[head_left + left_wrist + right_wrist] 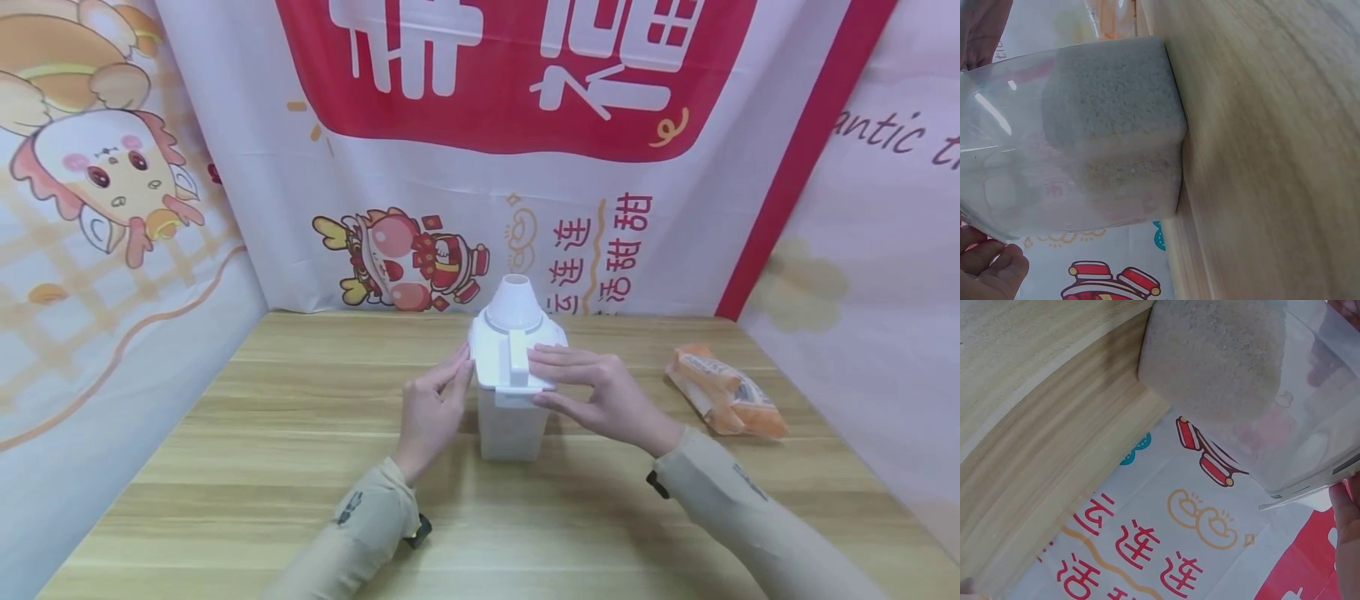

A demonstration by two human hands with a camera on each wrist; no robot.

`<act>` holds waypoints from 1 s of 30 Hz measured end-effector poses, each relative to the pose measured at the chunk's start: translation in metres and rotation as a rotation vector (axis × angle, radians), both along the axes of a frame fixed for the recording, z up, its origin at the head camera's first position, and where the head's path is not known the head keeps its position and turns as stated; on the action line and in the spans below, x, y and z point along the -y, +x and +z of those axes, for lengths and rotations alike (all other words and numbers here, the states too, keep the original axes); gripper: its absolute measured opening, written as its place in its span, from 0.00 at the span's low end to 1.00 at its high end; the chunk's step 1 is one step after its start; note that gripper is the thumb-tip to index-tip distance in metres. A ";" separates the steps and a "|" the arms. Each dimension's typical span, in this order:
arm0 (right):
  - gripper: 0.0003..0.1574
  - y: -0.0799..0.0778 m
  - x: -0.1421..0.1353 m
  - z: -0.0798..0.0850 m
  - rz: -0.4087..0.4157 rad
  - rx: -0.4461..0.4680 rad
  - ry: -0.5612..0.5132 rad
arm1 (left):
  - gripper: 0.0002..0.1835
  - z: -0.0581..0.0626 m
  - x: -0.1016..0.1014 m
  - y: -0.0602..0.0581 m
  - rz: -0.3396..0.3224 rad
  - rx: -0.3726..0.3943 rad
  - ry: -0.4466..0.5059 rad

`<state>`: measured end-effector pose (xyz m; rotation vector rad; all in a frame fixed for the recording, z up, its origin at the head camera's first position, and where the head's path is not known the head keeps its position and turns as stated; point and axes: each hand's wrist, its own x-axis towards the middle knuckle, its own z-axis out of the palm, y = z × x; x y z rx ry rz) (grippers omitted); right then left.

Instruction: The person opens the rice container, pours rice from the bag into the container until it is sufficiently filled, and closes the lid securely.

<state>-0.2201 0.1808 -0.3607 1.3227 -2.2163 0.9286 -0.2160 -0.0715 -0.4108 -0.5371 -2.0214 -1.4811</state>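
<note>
A clear plastic container (1016, 131) stands upright on the table, its lower part filled with pale, rice-like grains (1110, 94). It has a white lid (491, 354) with a white cone-shaped piece (515, 304) on top. My left hand (435, 408) grips the lid's left edge, and its bent fingers (991, 262) show at the rim in the left wrist view. From the other side, my right hand (600, 392) holds the lid, with fingers on its upper right side and the thumb at the front edge. One right-hand finger (1342, 506) shows at the rim.
An orange and white plastic package (723, 392) lies toward the right on the wooden table (300, 467). Printed cloths hang at the back (247, 167) and on both sides, close along the table's edges.
</note>
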 end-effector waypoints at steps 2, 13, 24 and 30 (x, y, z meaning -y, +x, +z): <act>0.26 -0.001 0.000 0.000 -0.004 0.008 0.004 | 0.17 0.000 0.001 -0.001 -0.002 -0.008 0.002; 0.25 -0.001 -0.001 0.011 0.002 0.027 0.065 | 0.17 -0.001 0.000 -0.001 0.016 0.004 -0.001; 0.27 0.000 -0.002 0.018 -0.013 0.114 0.114 | 0.18 0.000 0.007 -0.002 -0.026 0.040 -0.033; 0.27 0.000 -0.003 0.022 -0.015 0.126 0.133 | 0.18 0.003 0.018 -0.007 -0.098 0.094 -0.057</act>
